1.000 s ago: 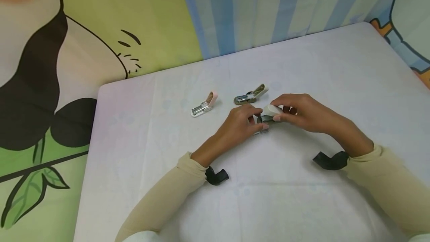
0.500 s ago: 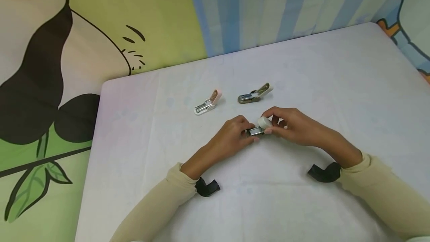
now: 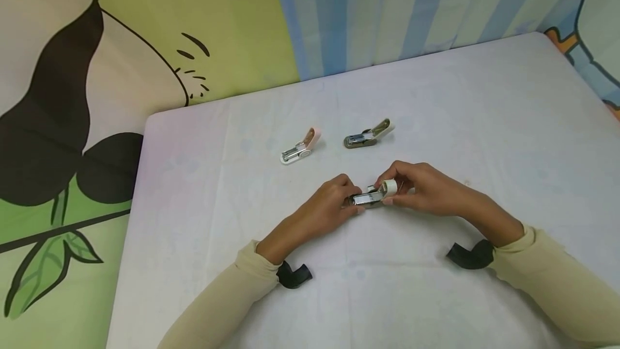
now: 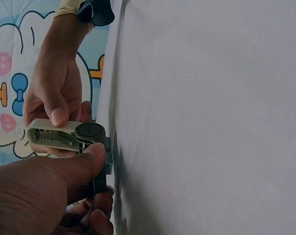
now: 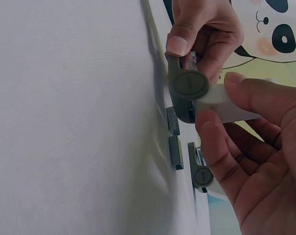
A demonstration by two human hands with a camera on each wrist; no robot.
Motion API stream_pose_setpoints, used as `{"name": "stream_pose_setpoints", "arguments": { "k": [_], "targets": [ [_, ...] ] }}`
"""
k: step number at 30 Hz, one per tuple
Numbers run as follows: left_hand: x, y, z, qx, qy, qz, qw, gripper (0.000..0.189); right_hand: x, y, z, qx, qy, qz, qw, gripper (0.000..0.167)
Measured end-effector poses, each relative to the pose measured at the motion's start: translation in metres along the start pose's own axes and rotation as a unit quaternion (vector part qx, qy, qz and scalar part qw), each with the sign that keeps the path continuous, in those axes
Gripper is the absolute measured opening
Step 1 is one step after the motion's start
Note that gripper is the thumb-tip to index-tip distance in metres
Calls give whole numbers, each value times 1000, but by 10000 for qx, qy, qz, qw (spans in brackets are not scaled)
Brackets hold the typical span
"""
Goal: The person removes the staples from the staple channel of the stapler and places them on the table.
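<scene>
Between both hands is a small stapler (image 3: pixel 369 198) with a grey-green base, a metal staple channel and a pale lid raised at an angle. My left hand (image 3: pixel 325 207) grips the front end of its base, thumb and fingers on opposite sides. The right hand (image 3: pixel 428 192) pinches the raised lid (image 4: pixel 52 134) near the hinge, as the left wrist view also shows. In the right wrist view the round hinge disc (image 5: pixel 189 84) faces the camera, and two short staple strips (image 5: pixel 175 152) lie just beyond the stapler. The fingers hide part of the base.
Farther back on the white-covered table (image 3: pixel 203 187) stand two more staplers with raised lids: a white and pink stapler (image 3: pixel 299 147) and a grey-brown stapler (image 3: pixel 368 134). Printed cartoon cloth (image 3: pixel 232 31) rises behind the table. A black curved piece hangs at each wrist.
Both hands have brought the stapler nearer to me, away from the two other staplers. Its lid now leans farther back, with more of the metal channel showing.
</scene>
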State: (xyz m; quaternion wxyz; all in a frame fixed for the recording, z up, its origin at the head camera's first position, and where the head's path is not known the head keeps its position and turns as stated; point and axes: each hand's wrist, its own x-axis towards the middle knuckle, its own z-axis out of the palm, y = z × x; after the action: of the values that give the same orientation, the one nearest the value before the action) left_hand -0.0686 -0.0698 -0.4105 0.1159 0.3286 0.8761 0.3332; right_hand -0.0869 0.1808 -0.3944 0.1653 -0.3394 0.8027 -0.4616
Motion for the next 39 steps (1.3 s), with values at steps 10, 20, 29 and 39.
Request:
{"name": "stream_pose_setpoints", "arguments": {
  "k": [10,20,29,39],
  "targets": [
    [-3,-2,1,103,4,108,9999,30,-5,3,-2,-354,26,261,9990,31],
    [-5,-2,1,245,-21,-142,9996,32,-9,8,-1,-914,92,357,9951,27],
    [-7,-2,4,215,2,-180,9996,33,-12,-3,-6,-1289,-142,654,9894,35],
    [-8,0,7,117,78,-228,9996,32,-20,-29,-11,-1679,1271,-410,9767,31]
  ]
}}
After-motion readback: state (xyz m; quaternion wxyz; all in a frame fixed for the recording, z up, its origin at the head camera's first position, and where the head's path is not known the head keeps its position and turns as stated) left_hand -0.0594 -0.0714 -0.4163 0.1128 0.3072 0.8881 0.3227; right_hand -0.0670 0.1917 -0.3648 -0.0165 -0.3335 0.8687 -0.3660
